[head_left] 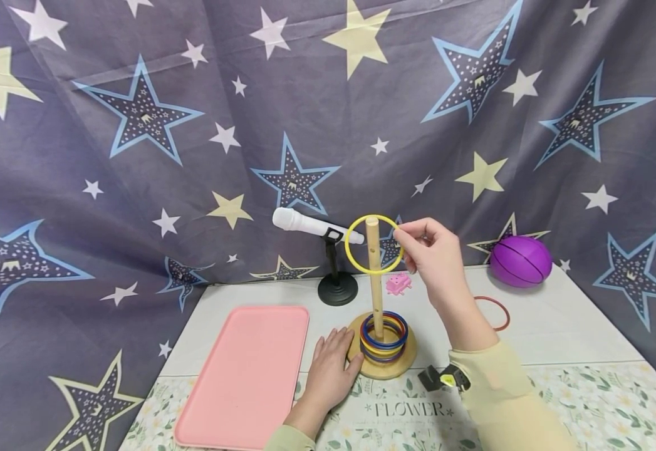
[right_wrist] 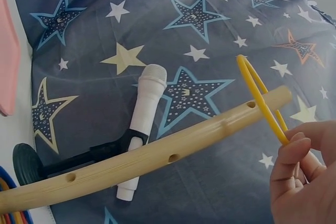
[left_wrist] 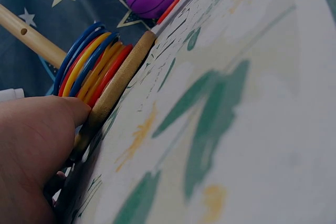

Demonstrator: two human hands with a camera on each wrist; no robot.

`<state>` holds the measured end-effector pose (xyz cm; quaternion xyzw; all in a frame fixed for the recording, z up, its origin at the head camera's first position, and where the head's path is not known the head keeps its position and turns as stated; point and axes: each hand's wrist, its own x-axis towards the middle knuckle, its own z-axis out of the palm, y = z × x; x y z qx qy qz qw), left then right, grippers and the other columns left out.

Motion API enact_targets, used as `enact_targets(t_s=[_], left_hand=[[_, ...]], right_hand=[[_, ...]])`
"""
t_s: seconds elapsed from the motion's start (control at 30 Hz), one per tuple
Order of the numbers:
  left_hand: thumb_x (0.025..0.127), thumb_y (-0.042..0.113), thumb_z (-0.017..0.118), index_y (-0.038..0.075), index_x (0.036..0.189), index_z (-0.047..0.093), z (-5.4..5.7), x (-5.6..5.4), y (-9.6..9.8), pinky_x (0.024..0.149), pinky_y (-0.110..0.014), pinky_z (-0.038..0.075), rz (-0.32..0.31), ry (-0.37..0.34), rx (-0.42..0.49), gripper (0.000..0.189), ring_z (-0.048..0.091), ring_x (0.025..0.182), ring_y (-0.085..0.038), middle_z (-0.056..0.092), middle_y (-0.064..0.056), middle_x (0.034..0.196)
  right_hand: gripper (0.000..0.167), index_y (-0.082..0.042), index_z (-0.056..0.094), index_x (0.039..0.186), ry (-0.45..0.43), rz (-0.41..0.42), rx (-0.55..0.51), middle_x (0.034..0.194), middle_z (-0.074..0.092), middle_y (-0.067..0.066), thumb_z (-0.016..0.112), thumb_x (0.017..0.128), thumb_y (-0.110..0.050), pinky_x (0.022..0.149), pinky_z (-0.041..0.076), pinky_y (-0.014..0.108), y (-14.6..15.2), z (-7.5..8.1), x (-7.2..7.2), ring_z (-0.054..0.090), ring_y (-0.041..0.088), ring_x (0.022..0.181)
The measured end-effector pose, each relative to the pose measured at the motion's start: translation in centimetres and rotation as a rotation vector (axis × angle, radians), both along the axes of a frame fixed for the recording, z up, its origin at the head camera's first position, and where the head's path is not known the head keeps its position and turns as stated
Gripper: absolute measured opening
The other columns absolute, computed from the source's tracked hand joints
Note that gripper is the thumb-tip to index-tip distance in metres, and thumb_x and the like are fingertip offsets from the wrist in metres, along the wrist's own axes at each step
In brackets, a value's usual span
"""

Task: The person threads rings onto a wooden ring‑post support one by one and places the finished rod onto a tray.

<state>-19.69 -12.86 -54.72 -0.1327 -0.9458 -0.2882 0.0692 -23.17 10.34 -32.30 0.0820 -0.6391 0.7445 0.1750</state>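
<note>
My right hand (head_left: 437,263) pinches a yellow ring (head_left: 347,247) between thumb and fingertips. In the right wrist view, the ring (right_wrist: 270,116) tilts and appears to go around the top end of the wooden post (right_wrist: 205,134). This post (head_left: 376,294) rises upright from a round wooden base (head_left: 384,374). Blue, yellow and red rings (head_left: 384,346) lie stacked around its foot. My left hand (head_left: 330,369) rests beside the base with fingers extended. In the left wrist view, its thumb (left_wrist: 76,109) touches the base's edge near the stack.
A pink tray (head_left: 249,376) lies at the left. Behind the post stand a white microphone (head_left: 305,222) on a black stand (head_left: 337,289) and a small pink object (head_left: 398,284). A red ring (head_left: 509,319) and a purple ball (head_left: 521,261) are at the right. A starry curtain (head_left: 328,125) hangs behind.
</note>
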Motion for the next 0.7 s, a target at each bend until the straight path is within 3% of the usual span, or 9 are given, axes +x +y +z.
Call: enact_targets(t_s=[0.3, 0.7], left_hand=[[0.112, 0.037, 0.064, 0.003, 0.159, 0.056, -0.1, 0.1, 0.0, 0.134, -0.063, 0.019, -0.001, 0.008, -0.009, 0.059, 0.04, 0.159, -0.04, 0.052, -0.018, 0.166], [0.112, 0.036, 0.064, 0.003, 0.16, 0.055, 0.1, -0.1, 0.1, 0.134, -0.062, 0.016, 0.002, -0.015, -0.001, 0.059, 0.038, 0.161, -0.039, 0.051, -0.018, 0.167]], right_hand=[[0.024, 0.009, 0.072, 0.113, -0.037, 0.02, 0.019, 0.073, 0.062, 0.003, 0.08, 0.103, -0.011, 0.051, 0.049, 0.021, 0.0, -1.5, -0.3, 0.052, 0.011, 0.057], [0.021, 0.007, 0.072, 0.113, -0.119, 0.039, -0.001, 0.075, 0.064, 0.002, 0.079, 0.103, -0.01, 0.05, 0.047, 0.021, -0.1, -3.8, -0.6, 0.052, 0.009, 0.055]])
